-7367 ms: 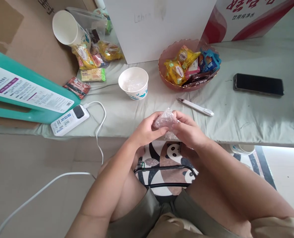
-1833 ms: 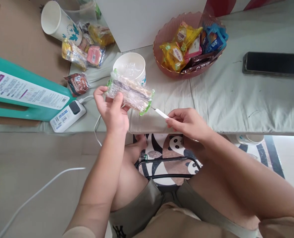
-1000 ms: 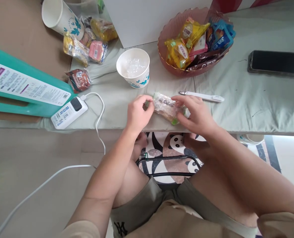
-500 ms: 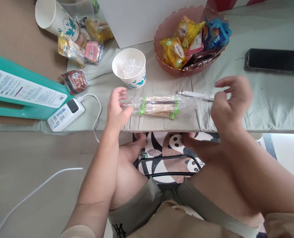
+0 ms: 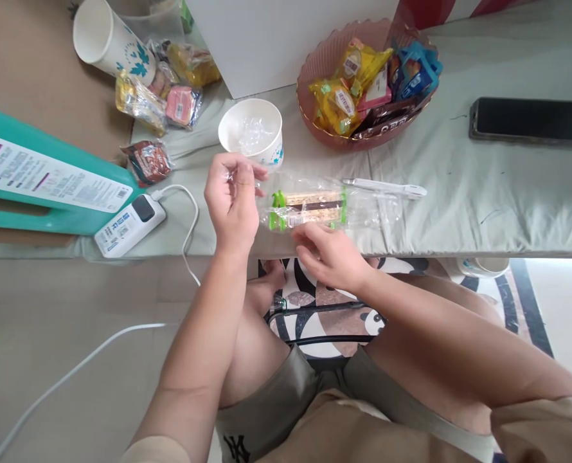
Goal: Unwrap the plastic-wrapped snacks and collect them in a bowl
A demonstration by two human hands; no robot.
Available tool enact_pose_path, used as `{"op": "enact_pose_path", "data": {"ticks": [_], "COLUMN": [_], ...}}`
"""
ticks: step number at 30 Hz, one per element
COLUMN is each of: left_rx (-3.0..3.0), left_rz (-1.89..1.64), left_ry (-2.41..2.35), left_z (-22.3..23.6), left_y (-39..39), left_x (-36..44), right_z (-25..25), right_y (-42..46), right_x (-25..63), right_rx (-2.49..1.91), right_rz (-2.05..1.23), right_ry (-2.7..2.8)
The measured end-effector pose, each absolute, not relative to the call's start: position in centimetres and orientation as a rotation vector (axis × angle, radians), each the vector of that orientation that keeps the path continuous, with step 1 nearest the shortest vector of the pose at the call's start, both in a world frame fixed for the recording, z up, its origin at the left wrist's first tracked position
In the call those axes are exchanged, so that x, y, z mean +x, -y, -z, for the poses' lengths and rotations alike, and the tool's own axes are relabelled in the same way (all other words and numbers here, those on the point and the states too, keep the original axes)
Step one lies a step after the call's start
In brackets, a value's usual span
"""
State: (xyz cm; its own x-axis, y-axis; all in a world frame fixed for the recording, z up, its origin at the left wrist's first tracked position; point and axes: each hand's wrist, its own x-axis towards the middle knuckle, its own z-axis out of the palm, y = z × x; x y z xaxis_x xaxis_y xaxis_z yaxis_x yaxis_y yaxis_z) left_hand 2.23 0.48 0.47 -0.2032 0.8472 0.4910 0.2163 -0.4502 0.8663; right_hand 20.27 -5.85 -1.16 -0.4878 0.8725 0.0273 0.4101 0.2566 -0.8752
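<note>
A snack pack [image 5: 315, 207] with green ends and a tan-and-brown middle lies on the cloth, with loose clear plastic spread around it. My left hand [image 5: 232, 199] is raised at the pack's left end, in front of the paper cup [image 5: 269, 154]. Its thumb and fingers are pinched on a bit of clear plastic film [image 5: 228, 175]. By the pack's near edge, my right hand [image 5: 334, 260] has loosely bent fingers, with nothing visible in them. Behind the pack's right end lies a slim white pen-like tool [image 5: 387, 188]. Crumpled clear plastic sits inside the cup.
A pink scalloped bowl [image 5: 310, 119] of wrapped snacks stands behind, beside a white box [image 5: 267, 45]. A phone [image 5: 529, 121] lies at right. At left are a white power bank [image 5: 130, 225] with a cable, a green container [image 5: 74, 173], wrapped snacks and another paper cup [image 5: 93, 32].
My right hand has moved left, from beyond the pack's right end to its near edge. My left hand has turned and its fingers have closed. The pack has turned slightly.
</note>
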Motion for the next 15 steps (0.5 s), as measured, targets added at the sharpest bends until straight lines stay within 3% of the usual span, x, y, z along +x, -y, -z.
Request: {"op": "enact_pose_path", "data": {"ticks": [6,9,15], "left_rx": [1.377,1.350,1.295], "left_rz": [-1.915,-1.958,-1.997], "left_ry": [-0.849,-0.776,-0.819], "left_z": [-3.8,-5.1,-8.0], "left_y": [-0.5,-0.3,0.5], "left_x": [4.3,4.7,5.6], "right_z": [1.4,1.4,0.4], "right_y": [5.0,4.6,3.7], "right_x": [18.9,18.6,18.6], "right_rx": [-1.119,-0.997,-0.905], "right_rz": [-1.900,-1.949,-1.977], "right_ry": [0.861,0.431,0.184]}}
